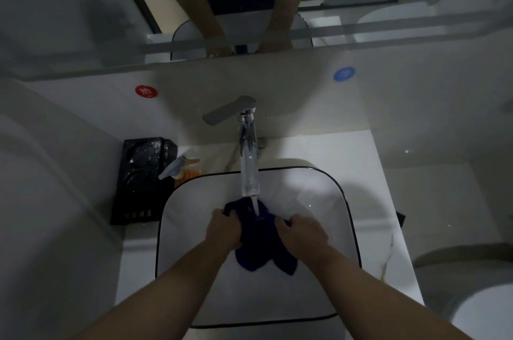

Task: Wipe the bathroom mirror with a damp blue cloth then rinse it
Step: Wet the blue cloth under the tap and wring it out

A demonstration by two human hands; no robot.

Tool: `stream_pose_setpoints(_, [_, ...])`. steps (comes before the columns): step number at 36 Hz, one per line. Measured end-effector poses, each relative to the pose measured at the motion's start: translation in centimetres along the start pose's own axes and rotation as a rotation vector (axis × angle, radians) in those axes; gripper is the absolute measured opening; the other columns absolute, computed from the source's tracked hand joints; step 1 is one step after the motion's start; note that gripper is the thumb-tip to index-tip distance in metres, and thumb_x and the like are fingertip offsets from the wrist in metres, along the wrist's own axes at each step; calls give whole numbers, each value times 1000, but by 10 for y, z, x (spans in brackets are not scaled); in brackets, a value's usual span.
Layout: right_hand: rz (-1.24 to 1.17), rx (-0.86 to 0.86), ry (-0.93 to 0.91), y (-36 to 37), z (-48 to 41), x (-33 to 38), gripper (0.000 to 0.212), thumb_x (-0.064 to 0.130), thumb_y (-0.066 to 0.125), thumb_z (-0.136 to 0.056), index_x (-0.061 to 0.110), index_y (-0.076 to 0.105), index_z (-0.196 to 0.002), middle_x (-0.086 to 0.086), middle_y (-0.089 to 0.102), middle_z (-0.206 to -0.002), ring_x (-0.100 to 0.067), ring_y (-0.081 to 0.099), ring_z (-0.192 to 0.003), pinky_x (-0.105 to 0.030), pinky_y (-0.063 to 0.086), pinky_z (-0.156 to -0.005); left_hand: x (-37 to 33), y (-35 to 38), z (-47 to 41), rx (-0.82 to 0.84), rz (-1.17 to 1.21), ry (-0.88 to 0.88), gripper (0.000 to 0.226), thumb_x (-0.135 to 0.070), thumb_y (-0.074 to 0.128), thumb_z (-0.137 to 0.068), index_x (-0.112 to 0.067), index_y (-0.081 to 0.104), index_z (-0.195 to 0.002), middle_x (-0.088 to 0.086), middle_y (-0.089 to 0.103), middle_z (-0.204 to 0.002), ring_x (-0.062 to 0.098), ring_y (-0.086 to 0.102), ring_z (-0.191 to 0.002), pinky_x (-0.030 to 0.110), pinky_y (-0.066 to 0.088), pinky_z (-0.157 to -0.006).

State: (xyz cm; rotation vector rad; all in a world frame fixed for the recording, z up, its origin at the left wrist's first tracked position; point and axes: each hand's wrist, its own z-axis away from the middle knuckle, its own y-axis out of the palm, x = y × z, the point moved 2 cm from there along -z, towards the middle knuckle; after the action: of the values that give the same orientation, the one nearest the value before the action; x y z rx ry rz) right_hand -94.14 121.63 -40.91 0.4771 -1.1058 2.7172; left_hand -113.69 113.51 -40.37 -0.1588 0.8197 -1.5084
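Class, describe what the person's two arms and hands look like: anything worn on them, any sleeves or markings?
Both forearms are bare: no sleeves reach into view. The left hand and right hand wear no gloves. No watch, bracelet or ring shows in this dim picture.

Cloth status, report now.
Both hands, left and right, gripping cloth over the basin. Tap running, stream hitting the cloth. Nothing in the way.
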Motion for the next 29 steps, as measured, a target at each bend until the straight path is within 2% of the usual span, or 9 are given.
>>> stream_pose_setpoints(3, [-75, 28, 23, -3, 3, -1, 56, 74, 59, -71, 20, 68, -87, 2, 66, -91, -20, 66, -82, -30, 48, -70, -18, -24, 22, 15, 87, 41, 24, -37, 56, -105, -18, 59, -119, 6, 71, -109, 23, 72, -90, 39, 64, -77])
stream_pose_setpoints(6, [-63, 98, 13, -3, -2, -5, 48, 57, 68, -57, 24, 71, -91, 4, 70, -92, -12, 69, -79, -30, 61, -69, -49, -54, 45, -105, 186, 212, 23, -25, 47, -107, -23, 67, -97, 2, 74, -93, 21, 71, -86, 36, 59, -77])
stream_pose_setpoints(9, [37, 145, -25, -11, 7, 3, 33, 39, 67, -66, 20, 69, -93, 6, 66, -87, -9, 61, -72, -20, 51, -58, -91, -88, 69, -247, 495, 326, 27, -22, 42, -106, -17, 65, -93, 7, 71, -80, 26, 65, -74, 39, 52, -69])
stream_pose_setpoints(15, [130, 110, -50, -10, 13, 9, 36, 40, 67, -74, 22, 67, -105, 1, 70, -105, -24, 72, -101, -28, 54, -78, -146, -133, 57, -290, 513, 356, 68, -74, 44, -88, -12, 69, -105, 18, 73, -97, 35, 67, -83, 51, 57, -80])
stream_pose_setpoints(18, [156, 86, -70, -8, 12, 7, 31, 41, 63, -76, 25, 67, -102, 0, 73, -102, -26, 74, -100, -28, 52, -74, -157, -140, 46, -251, 538, 366, 53, -68, 51, -88, -18, 69, -87, 7, 64, -76, 27, 59, -65, 39, 49, -62])
stream_pose_setpoints(21, [190, 52, -108, -7, 12, 8, 26, 41, 59, -81, 25, 70, -98, -2, 76, -100, -29, 76, -97, -29, 54, -73, -150, -137, 30, -283, 538, 337, 43, -63, 54, -85, -22, 67, -78, 3, 61, -69, 26, 57, -64, 39, 46, -64])
stream_pose_setpoints(24, [204, 27, -128, -8, 14, 9, 19, 40, 57, -85, 26, 67, -94, -6, 77, -103, -32, 75, -100, -34, 57, -79, -128, -122, 29, -294, 579, 230, 57, -75, 51, -88, -21, 67, -81, 3, 61, -71, 26, 60, -69, 42, 47, -70])
stream_pose_setpoints(27, [211, 28, -146, -6, 12, 7, 25, 40, 54, -87, 23, 70, -97, -6, 77, -101, -33, 76, -98, -32, 53, -73, -90, -95, 49, -445, 652, 250, 46, -48, 39, -111, -13, 67, -104, -1, 66, -93, 17, 63, -86, 37, 48, -88])
stream_pose_setpoints(29, [231, 27, -160, -5, 10, 6, 26, 37, 54, -88, 21, 72, -98, -7, 77, -100, -33, 76, -98, -31, 51, -73, -58, -66, 60, -433, 484, 359, 25, -28, 41, -113, -18, 61, -101, -5, 62, -91, 9, 60, -83, 38, 50, -84])
